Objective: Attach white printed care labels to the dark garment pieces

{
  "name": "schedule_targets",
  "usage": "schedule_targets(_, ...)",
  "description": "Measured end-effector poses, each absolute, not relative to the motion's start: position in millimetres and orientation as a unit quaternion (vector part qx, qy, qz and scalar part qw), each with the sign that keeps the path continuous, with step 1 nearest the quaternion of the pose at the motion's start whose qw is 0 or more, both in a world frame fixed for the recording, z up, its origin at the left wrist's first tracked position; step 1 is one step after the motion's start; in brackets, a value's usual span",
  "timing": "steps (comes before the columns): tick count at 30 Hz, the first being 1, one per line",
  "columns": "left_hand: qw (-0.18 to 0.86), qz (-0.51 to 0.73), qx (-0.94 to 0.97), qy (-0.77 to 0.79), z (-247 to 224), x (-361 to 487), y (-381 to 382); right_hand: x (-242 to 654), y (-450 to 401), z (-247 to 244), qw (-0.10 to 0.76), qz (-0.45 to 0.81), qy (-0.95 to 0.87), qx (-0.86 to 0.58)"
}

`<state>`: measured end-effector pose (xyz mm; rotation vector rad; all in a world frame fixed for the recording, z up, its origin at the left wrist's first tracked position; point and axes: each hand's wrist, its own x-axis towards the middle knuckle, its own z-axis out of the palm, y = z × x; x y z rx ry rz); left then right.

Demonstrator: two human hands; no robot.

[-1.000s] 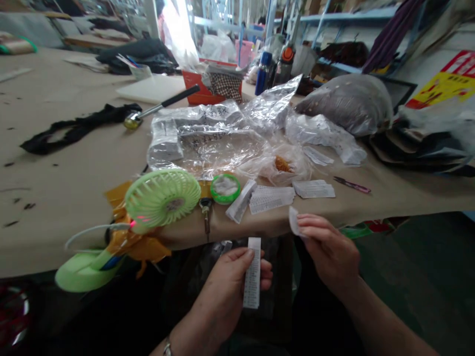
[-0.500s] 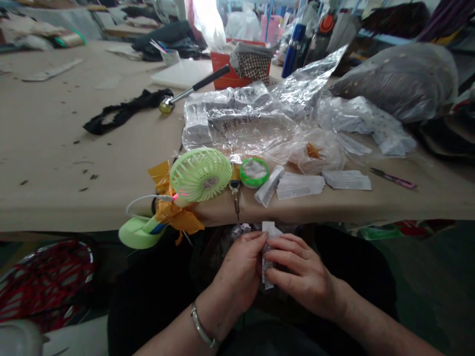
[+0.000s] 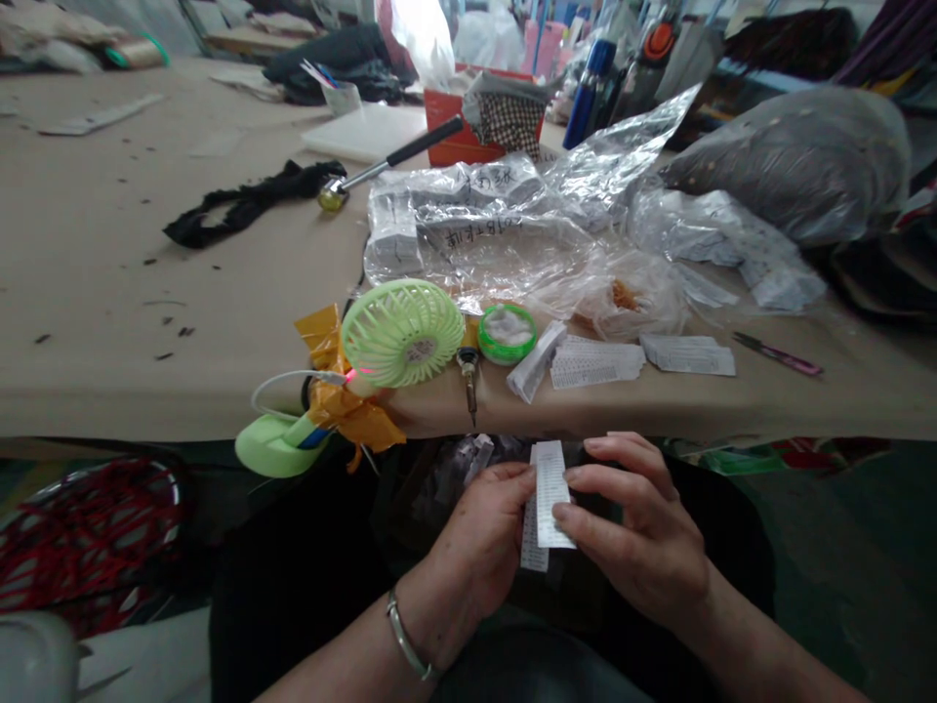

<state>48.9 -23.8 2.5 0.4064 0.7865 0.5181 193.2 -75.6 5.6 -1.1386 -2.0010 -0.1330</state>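
Pinches printed paper strips point(image 3: 550, 496) between the thumb and partly hidden fingers of the left hand point(image 3: 479, 527), over the lap, just below the near edge of the table point(image 3: 241, 391). Holds two of them overlapping unevenly, printed faces turned up toward the camera. Touches the front strip along its right side with the fingertips of the right hand point(image 3: 640, 527), spreading those fingers loosely apart. Hard to make out whether gripping or only touching on that side. Wears a bangle point(image 3: 405, 640) on the left wrist. Faces, along the near table edge from left to right, a light-green fan point(image 3: 402, 332) beside orange tape point(image 3: 366, 415), a slim pointed tool point(image 3: 469, 376), a round green-rimmed tub point(image 3: 505, 332) of something white, a pale folded bundle point(image 3: 537, 363), two low stacks of similar strips point(image 3: 596, 364) and pink-handled snips point(image 3: 780, 353). Has farther back some clear plastic packaging point(image 3: 505, 249) bearing handwriting, a thin bag point(image 3: 644, 308) showing something orange inside, a black-handled tool point(image 3: 425, 142), black cloth point(image 3: 253, 200), a red box point(image 3: 446, 127) and a blue bottle point(image 3: 590, 98).
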Motion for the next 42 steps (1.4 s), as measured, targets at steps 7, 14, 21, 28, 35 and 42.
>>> schedule_targets(7, 0.852, 0.306, 0.164, 0.391, -1, 45, -20, 180, -82, -26, 0.361, -0.010, -0.824, -0.436)
schedule_targets(14, 0.836, 0.322, 0.138, 0.423, 1, 46, -19, 179, -81, -24, 0.338, -0.009, -0.836, -0.431)
schedule_targets(21, 0.853, 0.326, 0.130, 0.386, 1, 45, -23, 177, -81, -21, 0.320, 0.003, -0.836, -0.446)
schedule_targets(28, 0.844, 0.291, 0.185, 0.410, -1, 41, -23, 182, -80, -16, 0.416, 0.120, -0.767, -0.474)
schedule_targets(35, 0.835, 0.240, 0.243, 0.432, 8, 34, -32, 181, -56, -17, 0.492, 0.474, -0.468, -0.561)
schedule_targets(42, 0.858, 0.187, 0.261, 0.401, 11, 24, -32, 171, -54, -16, 0.487, 0.552, -0.426, -0.526)
